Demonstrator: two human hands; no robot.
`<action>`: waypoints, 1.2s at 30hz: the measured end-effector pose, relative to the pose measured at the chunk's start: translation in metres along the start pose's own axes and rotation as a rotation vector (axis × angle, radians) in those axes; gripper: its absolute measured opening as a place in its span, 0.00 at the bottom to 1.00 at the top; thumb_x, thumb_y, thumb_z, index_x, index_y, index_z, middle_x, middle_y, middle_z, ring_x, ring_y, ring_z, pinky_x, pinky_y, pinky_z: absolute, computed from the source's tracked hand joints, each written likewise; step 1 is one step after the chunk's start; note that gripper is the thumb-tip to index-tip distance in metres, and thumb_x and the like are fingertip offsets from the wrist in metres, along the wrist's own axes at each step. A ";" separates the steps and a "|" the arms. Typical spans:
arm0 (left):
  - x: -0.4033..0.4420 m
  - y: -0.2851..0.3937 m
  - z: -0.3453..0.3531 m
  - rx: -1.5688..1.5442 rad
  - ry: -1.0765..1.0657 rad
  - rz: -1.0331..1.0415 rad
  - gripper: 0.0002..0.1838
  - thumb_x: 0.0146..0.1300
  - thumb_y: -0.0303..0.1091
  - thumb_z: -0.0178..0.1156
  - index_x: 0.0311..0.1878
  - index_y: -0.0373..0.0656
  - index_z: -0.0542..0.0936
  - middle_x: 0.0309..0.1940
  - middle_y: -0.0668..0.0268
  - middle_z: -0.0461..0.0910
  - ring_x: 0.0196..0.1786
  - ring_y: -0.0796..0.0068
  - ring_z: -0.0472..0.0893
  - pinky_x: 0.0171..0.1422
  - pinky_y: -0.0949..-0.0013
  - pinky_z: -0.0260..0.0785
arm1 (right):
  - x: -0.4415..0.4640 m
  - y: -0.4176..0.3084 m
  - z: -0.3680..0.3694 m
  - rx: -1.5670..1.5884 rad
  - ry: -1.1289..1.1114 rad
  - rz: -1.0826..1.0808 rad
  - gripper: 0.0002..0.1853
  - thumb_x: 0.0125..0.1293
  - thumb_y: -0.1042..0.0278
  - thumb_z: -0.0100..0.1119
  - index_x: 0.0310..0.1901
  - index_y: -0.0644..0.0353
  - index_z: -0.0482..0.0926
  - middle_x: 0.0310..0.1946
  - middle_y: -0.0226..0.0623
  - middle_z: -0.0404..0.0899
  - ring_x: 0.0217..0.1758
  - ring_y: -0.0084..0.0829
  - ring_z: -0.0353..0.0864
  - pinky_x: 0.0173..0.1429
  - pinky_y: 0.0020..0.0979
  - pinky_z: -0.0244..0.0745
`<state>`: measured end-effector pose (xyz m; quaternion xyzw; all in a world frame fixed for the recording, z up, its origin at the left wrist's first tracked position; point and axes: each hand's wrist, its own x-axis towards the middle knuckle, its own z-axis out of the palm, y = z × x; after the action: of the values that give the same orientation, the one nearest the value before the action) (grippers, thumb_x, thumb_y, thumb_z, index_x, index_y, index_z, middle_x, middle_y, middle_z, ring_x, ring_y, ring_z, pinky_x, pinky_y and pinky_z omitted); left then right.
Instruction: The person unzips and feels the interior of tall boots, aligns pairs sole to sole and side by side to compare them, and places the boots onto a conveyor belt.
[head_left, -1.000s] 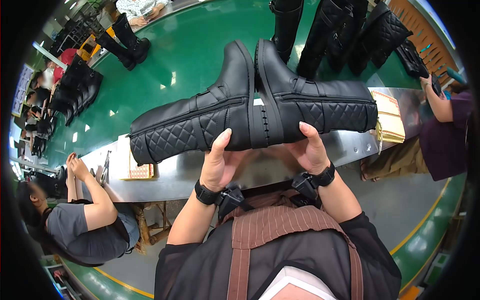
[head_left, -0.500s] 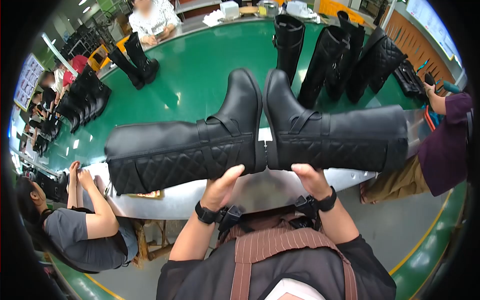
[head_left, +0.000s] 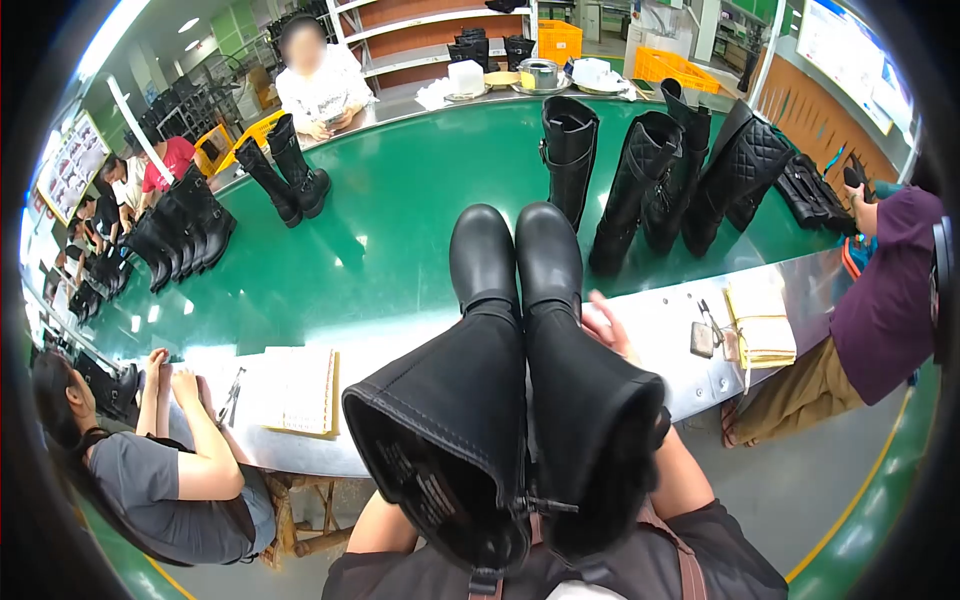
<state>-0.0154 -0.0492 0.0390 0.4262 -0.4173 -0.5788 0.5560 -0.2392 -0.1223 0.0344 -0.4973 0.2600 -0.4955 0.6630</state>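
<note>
Two tall black boots hang side by side in front of me, toes pointing away and open tops towards me: the left boot (head_left: 440, 400) and the right boot (head_left: 575, 370). A zipper pull shows near the top edges between them. My right hand (head_left: 610, 328) is at the outer side of the right boot's ankle, fingers partly hidden behind the shaft and a little blurred; it supports that boot. The left boot's shaft covers my left hand; only a piece of the left forearm shows below it.
Several black boots (head_left: 640, 185) stand at the right of the green table (head_left: 400, 190); a pair (head_left: 285, 175) and a row (head_left: 180, 235) stand left. Notepads (head_left: 290, 390) and paper bundles (head_left: 765, 325) lie on the metal edge. People sit or stand left, right and across.
The boots have swung from lying sideways, sole to sole, to toes forward with their openings towards me. My left hand has passed out of sight; the view has tilted up slightly.
</note>
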 end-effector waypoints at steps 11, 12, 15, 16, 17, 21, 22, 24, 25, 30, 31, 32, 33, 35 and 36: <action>0.015 -0.007 -0.012 -0.633 -0.183 -0.085 0.28 0.71 0.47 0.53 0.65 0.36 0.69 0.63 0.57 0.72 0.65 0.65 0.72 0.71 0.59 0.63 | 0.002 0.029 -0.002 0.428 0.086 0.299 0.25 0.76 0.48 0.43 0.59 0.61 0.73 0.47 0.33 0.81 0.48 0.22 0.79 0.53 0.26 0.75; 0.015 -0.008 -0.012 -0.670 -0.207 -0.080 0.28 0.71 0.47 0.53 0.66 0.36 0.69 0.63 0.56 0.72 0.65 0.64 0.72 0.71 0.59 0.63 | 0.003 0.019 -0.001 0.454 0.072 0.352 0.25 0.76 0.48 0.44 0.59 0.62 0.74 0.46 0.33 0.81 0.47 0.23 0.79 0.51 0.26 0.76; 0.015 -0.008 -0.016 -0.799 -0.300 -0.049 0.29 0.71 0.48 0.53 0.66 0.36 0.68 0.63 0.56 0.71 0.65 0.63 0.71 0.71 0.58 0.63 | -0.002 -0.003 -0.003 0.498 0.036 0.453 0.25 0.76 0.49 0.44 0.58 0.64 0.75 0.44 0.34 0.82 0.45 0.25 0.80 0.48 0.26 0.77; 0.015 -0.008 -0.015 -0.814 -0.315 -0.047 0.29 0.71 0.48 0.53 0.66 0.36 0.68 0.64 0.55 0.71 0.65 0.63 0.71 0.71 0.58 0.63 | -0.008 -0.008 -0.005 0.503 0.025 0.423 0.24 0.76 0.52 0.43 0.60 0.64 0.72 0.49 0.36 0.80 0.50 0.29 0.79 0.53 0.30 0.77; 0.015 -0.006 -0.016 -0.820 -0.338 -0.037 0.29 0.71 0.48 0.53 0.67 0.36 0.68 0.64 0.55 0.71 0.65 0.62 0.71 0.71 0.57 0.63 | -0.013 -0.011 -0.007 0.507 0.014 0.392 0.24 0.77 0.54 0.43 0.63 0.64 0.69 0.54 0.39 0.77 0.54 0.33 0.79 0.58 0.34 0.76; 0.015 0.007 -0.004 -0.724 -0.207 -0.120 0.35 0.73 0.56 0.40 0.74 0.41 0.55 0.72 0.53 0.59 0.70 0.54 0.66 0.74 0.48 0.58 | -0.012 -0.028 -0.002 0.715 -0.135 0.338 0.27 0.77 0.53 0.36 0.70 0.61 0.59 0.67 0.46 0.65 0.67 0.43 0.69 0.73 0.50 0.62; 0.013 0.007 -0.005 -0.723 -0.208 -0.111 0.35 0.73 0.56 0.40 0.74 0.41 0.55 0.72 0.53 0.59 0.70 0.54 0.66 0.74 0.48 0.58 | -0.016 -0.026 -0.001 0.749 -0.130 0.287 0.29 0.76 0.50 0.38 0.71 0.60 0.58 0.69 0.48 0.63 0.70 0.44 0.66 0.74 0.53 0.59; 0.009 0.006 -0.006 -0.775 -0.228 -0.081 0.35 0.73 0.58 0.38 0.74 0.43 0.55 0.72 0.56 0.59 0.71 0.56 0.64 0.76 0.49 0.55 | -0.024 -0.026 -0.002 0.736 -0.076 0.257 0.28 0.77 0.50 0.38 0.70 0.60 0.59 0.67 0.44 0.66 0.68 0.42 0.69 0.73 0.49 0.61; 0.006 0.011 -0.004 -0.724 -0.229 -0.055 0.35 0.72 0.59 0.38 0.74 0.46 0.55 0.72 0.59 0.60 0.73 0.60 0.63 0.77 0.51 0.53 | -0.027 -0.026 -0.003 0.727 -0.012 0.228 0.28 0.77 0.50 0.38 0.70 0.59 0.59 0.66 0.41 0.68 0.66 0.40 0.71 0.73 0.45 0.63; 0.003 0.009 -0.001 -0.774 -0.149 -0.020 0.34 0.73 0.56 0.42 0.73 0.46 0.56 0.71 0.61 0.63 0.72 0.62 0.64 0.77 0.53 0.54 | -0.031 -0.021 -0.003 0.718 0.062 0.193 0.27 0.74 0.50 0.48 0.66 0.59 0.64 0.63 0.40 0.72 0.64 0.37 0.73 0.67 0.41 0.69; 0.004 0.008 -0.001 -0.770 -0.108 -0.019 0.34 0.72 0.56 0.44 0.73 0.46 0.57 0.71 0.61 0.64 0.72 0.62 0.65 0.76 0.53 0.54 | -0.031 -0.019 -0.003 0.674 0.101 0.184 0.25 0.74 0.51 0.49 0.65 0.59 0.66 0.60 0.39 0.74 0.62 0.36 0.74 0.65 0.41 0.70; 0.004 0.008 0.000 -0.769 -0.110 -0.019 0.34 0.72 0.56 0.44 0.73 0.46 0.57 0.71 0.61 0.64 0.72 0.62 0.65 0.76 0.53 0.54 | -0.030 -0.019 -0.003 0.630 0.140 0.175 0.24 0.73 0.52 0.50 0.63 0.59 0.67 0.58 0.38 0.76 0.60 0.34 0.76 0.63 0.41 0.72; 0.004 0.007 0.001 -0.741 -0.078 -0.011 0.34 0.71 0.57 0.44 0.74 0.48 0.56 0.71 0.62 0.63 0.72 0.62 0.64 0.76 0.53 0.55 | -0.030 -0.021 -0.002 0.631 0.140 0.174 0.24 0.73 0.52 0.50 0.63 0.59 0.67 0.58 0.38 0.76 0.60 0.34 0.76 0.63 0.41 0.72; 0.004 0.006 0.000 -0.711 -0.045 -0.003 0.35 0.71 0.58 0.45 0.74 0.50 0.55 0.72 0.63 0.61 0.73 0.63 0.63 0.76 0.52 0.55 | -0.030 -0.025 0.004 0.530 0.202 0.178 0.22 0.72 0.54 0.54 0.61 0.58 0.69 0.54 0.35 0.77 0.56 0.31 0.77 0.60 0.41 0.74; 0.004 0.006 -0.001 -0.716 -0.043 0.005 0.35 0.71 0.58 0.46 0.74 0.50 0.55 0.71 0.63 0.62 0.72 0.63 0.64 0.76 0.52 0.56 | -0.030 -0.026 0.006 0.532 0.203 0.177 0.22 0.72 0.54 0.54 0.61 0.58 0.69 0.54 0.35 0.77 0.56 0.31 0.77 0.60 0.41 0.74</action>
<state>-0.0129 -0.0538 0.0443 0.1910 -0.2007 -0.6959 0.6625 -0.2555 -0.0924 0.0559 -0.2295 0.2285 -0.5337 0.7812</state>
